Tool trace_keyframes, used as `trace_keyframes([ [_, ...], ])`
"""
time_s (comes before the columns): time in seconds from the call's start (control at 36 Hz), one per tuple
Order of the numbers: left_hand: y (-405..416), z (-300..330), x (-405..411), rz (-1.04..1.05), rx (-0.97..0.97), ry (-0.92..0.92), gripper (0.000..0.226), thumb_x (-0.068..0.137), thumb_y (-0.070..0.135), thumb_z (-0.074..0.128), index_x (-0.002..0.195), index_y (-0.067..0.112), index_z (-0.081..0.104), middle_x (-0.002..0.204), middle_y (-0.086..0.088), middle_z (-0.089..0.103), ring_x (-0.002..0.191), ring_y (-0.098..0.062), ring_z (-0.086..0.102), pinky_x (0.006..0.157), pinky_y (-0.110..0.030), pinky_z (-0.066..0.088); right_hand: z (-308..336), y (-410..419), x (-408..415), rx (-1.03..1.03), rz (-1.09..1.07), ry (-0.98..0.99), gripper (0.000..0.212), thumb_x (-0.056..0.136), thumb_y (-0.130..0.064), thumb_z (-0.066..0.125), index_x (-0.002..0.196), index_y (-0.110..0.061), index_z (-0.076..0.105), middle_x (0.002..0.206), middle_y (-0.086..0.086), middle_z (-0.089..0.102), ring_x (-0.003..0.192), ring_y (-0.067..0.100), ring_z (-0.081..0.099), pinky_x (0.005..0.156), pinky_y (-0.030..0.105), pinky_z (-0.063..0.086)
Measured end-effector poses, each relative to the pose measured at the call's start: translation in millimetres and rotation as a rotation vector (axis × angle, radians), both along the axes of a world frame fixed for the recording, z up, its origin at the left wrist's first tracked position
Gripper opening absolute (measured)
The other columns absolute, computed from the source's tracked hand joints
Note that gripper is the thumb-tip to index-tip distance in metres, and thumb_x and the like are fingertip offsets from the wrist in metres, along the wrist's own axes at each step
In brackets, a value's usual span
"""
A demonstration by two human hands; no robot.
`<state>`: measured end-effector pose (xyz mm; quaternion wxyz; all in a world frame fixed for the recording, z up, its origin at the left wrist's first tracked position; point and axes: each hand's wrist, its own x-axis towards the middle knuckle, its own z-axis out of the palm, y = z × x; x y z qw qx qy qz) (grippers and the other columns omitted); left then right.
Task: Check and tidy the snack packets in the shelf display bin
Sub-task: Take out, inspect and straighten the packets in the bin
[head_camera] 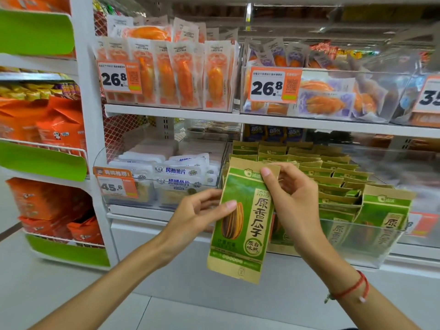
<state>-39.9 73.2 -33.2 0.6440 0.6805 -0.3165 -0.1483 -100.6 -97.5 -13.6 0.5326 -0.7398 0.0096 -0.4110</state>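
Observation:
I hold a green and tan sunflower seed packet upright in front of the shelf, out of the bin. My left hand pinches its left edge at mid height, thumb on the front. My right hand grips its top right corner, thumb on the tan top strip. Behind and to the right, the clear display bin holds several rows of the same packets standing upright, some leaning. One packet stands at the bin's front right.
A clear bin of white fish snack packets sits to the left with a 45.8 price tag. The upper shelf carries bins of orange packets. A side rack with orange bags stands at far left.

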Motion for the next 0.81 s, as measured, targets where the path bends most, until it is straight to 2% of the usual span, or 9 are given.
trace_keyframes([
  [0.11, -0.7, 0.2, -0.3, -0.011, 0.017, -0.009, 0.038, 0.074, 0.038, 0.071, 0.108, 0.021, 0.068, 0.103, 0.005, 0.075, 0.094, -0.011, 0.071, 0.066, -0.017, 0.053, 0.7, -0.3, -1.0, 0.012, 0.000, -0.006, 0.009, 0.093, -0.021, 0.060, 0.087, -0.025, 0.066, 0.087, 0.004, 0.070, 0.080, 0.024, 0.070, 0.068, 0.051, 0.058],
  [0.25, -0.2, -1.2, 2.4, 0.024, 0.014, -0.036, 0.038, 0.074, 0.039, 0.072, 0.108, 0.024, 0.068, 0.106, 0.005, 0.074, 0.099, -0.020, 0.070, 0.077, -0.029, 0.056, 4.8, -1.9, -1.3, 0.121, 0.122, 0.079, 0.008, 0.094, -0.022, 0.058, 0.094, -0.017, 0.064, 0.091, 0.004, 0.073, 0.082, 0.015, 0.072, 0.066, 0.032, 0.060],
  [0.36, -0.8, -1.8, 3.2, 0.089, -0.063, -0.036, 0.039, 0.074, 0.038, 0.072, 0.109, 0.022, 0.069, 0.106, 0.005, 0.074, 0.097, -0.017, 0.070, 0.076, -0.024, 0.057, 4.1, -2.9, -0.2, 0.111, 0.147, 0.105, 0.015, 0.092, -0.025, 0.058, 0.105, -0.019, 0.061, 0.091, 0.003, 0.074, 0.083, 0.009, 0.071, 0.067, 0.020, 0.057],
  [0.42, -2.2, -1.5, 3.5, 0.138, -0.136, -0.025, 0.038, 0.078, 0.037, 0.078, 0.111, 0.020, 0.070, 0.106, 0.003, 0.074, 0.097, -0.014, 0.070, 0.074, -0.021, 0.056, 2.2, -3.0, 1.2, 0.091, 0.162, 0.113, 0.015, 0.091, -0.025, 0.060, 0.105, -0.020, 0.061, 0.090, 0.002, 0.074, 0.083, 0.009, 0.070, 0.066, 0.020, 0.056],
  [0.47, -3.4, 0.8, 3.5, 0.200, -0.231, 0.018, 0.038, 0.076, 0.034, 0.073, 0.110, 0.017, 0.069, 0.104, 0.003, 0.075, 0.094, -0.010, 0.071, 0.069, -0.018, 0.054, 1.6, -2.6, 2.0, 0.049, 0.190, 0.145, 0.016, 0.090, -0.022, 0.063, 0.106, -0.020, 0.062, 0.092, 0.001, 0.072, 0.083, 0.010, 0.069, 0.064, 0.020, 0.054],
  [0.53, -4.6, 1.9, 5.9, 0.272, -0.286, 0.033, 0.040, 0.073, 0.036, 0.069, 0.109, 0.019, 0.069, 0.101, 0.005, 0.075, 0.094, -0.009, 0.071, 0.071, -0.020, 0.055, 1.6, -1.6, 2.4, -0.010, 0.223, 0.188, 0.015, 0.089, -0.019, 0.066, 0.104, -0.021, 0.064, 0.094, -0.002, 0.071, 0.083, 0.009, 0.068, 0.064, 0.020, 0.054],
  [0.61, -5.4, 0.8, 8.4, 0.339, -0.301, 0.025, 0.042, 0.072, 0.040, 0.069, 0.110, 0.022, 0.068, 0.102, 0.007, 0.075, 0.098, -0.010, 0.070, 0.082, -0.026, 0.056, 0.8, 0.2, 2.2, -0.085, 0.244, 0.251, 0.016, 0.087, -0.017, 0.068, 0.102, -0.021, 0.067, 0.095, -0.003, 0.070, 0.081, 0.005, 0.066, 0.070, 0.023, 0.057],
  [0.69, -6.0, -2.0, 8.7, 0.347, -0.298, 0.013, 0.038, 0.074, 0.039, 0.068, 0.108, 0.024, 0.068, 0.100, 0.010, 0.075, 0.095, -0.007, 0.070, 0.078, -0.022, 0.057, -1.0, 1.0, 1.9, -0.125, 0.240, 0.268, 0.014, 0.086, -0.017, 0.069, 0.101, -0.019, 0.068, 0.096, -0.002, 0.070, 0.082, 0.008, 0.066, 0.074, 0.028, 0.059],
  [0.81, -5.8, -4.3, 7.5, 0.325, -0.286, 0.000, 0.036, 0.077, 0.036, 0.065, 0.110, 0.023, 0.067, 0.098, 0.014, 0.075, 0.091, -0.003, 0.070, 0.069, -0.016, 0.054, -3.1, 0.2, 1.9, -0.137, 0.221, 0.238, 0.010, 0.085, -0.016, 0.070, 0.094, -0.019, 0.069, 0.093, -0.004, 0.072, 0.083, 0.010, 0.065, 0.073, 0.028, 0.057],
])
